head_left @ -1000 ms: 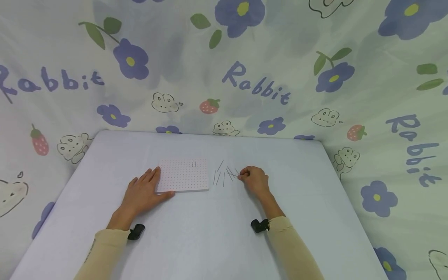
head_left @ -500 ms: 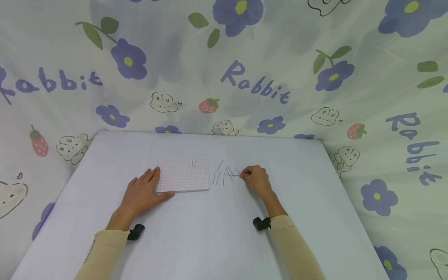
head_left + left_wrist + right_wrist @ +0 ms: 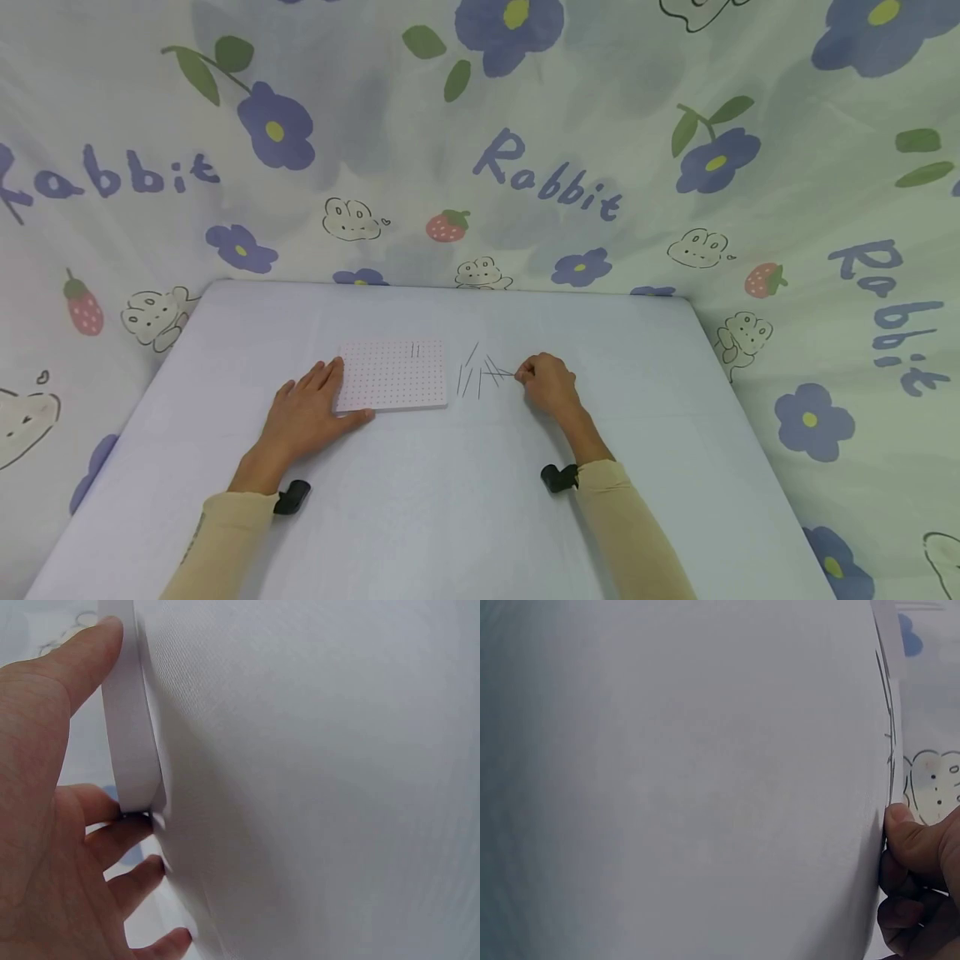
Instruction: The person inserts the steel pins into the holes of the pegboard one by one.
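A white pegboard (image 3: pixel 392 375) with a grid of small holes lies on the table. Two thin dark sticks (image 3: pixel 415 351) are at its far right part. My left hand (image 3: pixel 303 417) rests at the board's left side with fingers spread, the thumb along its near edge; the left wrist view shows the thumb (image 3: pixel 97 652) against the white side wall. My right hand (image 3: pixel 549 385) pinches the right end of a thin dark stick (image 3: pixel 498 374) between thumb and fingers, low over the table. That stick crosses other loose sticks (image 3: pixel 471 382) lying between board and hand.
The white-covered table (image 3: pixel 465 517) extends on all sides of the board. Behind it hangs a curtain (image 3: pixel 405 158) printed with flowers and rabbits. Each wrist carries a small black camera, such as the one on the right wrist (image 3: pixel 558 478).
My right hand has shifted slightly right and away, and the stick in its fingers has turned from slanted to nearly level. My left hand and the board have stayed in place.
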Motion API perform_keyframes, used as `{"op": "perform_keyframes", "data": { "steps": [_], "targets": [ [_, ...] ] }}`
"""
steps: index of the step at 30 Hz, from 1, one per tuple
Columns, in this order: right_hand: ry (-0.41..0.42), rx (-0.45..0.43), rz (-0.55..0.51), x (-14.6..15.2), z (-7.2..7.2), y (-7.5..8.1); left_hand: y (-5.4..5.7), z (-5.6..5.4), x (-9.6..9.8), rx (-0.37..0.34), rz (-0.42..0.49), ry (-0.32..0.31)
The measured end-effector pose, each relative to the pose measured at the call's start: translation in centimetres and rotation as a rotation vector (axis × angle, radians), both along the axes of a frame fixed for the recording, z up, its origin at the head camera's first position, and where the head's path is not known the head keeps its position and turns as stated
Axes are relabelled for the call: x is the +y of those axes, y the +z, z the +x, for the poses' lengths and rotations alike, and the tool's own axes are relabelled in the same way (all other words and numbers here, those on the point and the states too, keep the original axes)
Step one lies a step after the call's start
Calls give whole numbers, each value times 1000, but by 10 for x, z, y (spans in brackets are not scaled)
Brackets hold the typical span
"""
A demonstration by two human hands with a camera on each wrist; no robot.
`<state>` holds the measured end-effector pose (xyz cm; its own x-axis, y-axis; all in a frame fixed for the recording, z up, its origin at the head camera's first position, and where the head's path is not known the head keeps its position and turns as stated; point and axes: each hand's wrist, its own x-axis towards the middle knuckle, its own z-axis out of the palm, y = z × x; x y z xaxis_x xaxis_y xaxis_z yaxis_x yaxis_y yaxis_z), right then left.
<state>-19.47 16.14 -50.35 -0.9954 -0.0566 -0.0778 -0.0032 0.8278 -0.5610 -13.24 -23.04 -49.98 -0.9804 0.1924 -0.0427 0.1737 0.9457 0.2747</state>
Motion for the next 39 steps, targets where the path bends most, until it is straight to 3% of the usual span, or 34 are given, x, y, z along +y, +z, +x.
{"op": "perform_keyframes", "data": {
  "steps": [23,39],
  "targets": [
    [1,-44,-45,-2,-8,4,2,2,-1,12,-1,5],
    [45,-25,-138,-48,-27,25,0,1,-1,6,-3,1]
  ]
}}
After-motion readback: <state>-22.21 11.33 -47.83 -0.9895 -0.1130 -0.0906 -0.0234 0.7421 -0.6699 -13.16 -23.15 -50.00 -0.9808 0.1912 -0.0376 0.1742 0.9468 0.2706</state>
